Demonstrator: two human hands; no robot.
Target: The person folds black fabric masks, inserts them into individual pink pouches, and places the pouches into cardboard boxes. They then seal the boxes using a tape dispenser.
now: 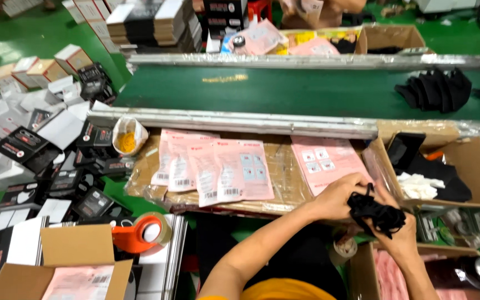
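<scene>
The head view looks down at two bare arms reaching to the lower right of the frame. The left hand (337, 197) and the right hand (398, 236) both have their grip closed around one bunch of black cloth pieces (374, 212), held up just in front of the cardboard tabletop (284, 178). The bunch is not inside any pink bag, so that part looks not yet done. To the left of the hands, a row of flat pink bags (215, 169) lies on the tabletop, overlapping each other, and one more pink sheet (326, 161) lies just beside the left hand. I cannot tell if those bags are full or empty. At the right edge sits an open cardboard box (473, 178) with more black cloth and something white in it, so there looks to be more left to handle. Above the tabletop runs a green belt (284, 91), and a pile of black cloth (434, 89) rests on it in the upper right. In the lower left there is an orange tape holder (140, 233) and another open box (65, 266) with a pink bag inside. Lots of small black and white boxes (45, 155) lie in a heap at the left.
</scene>
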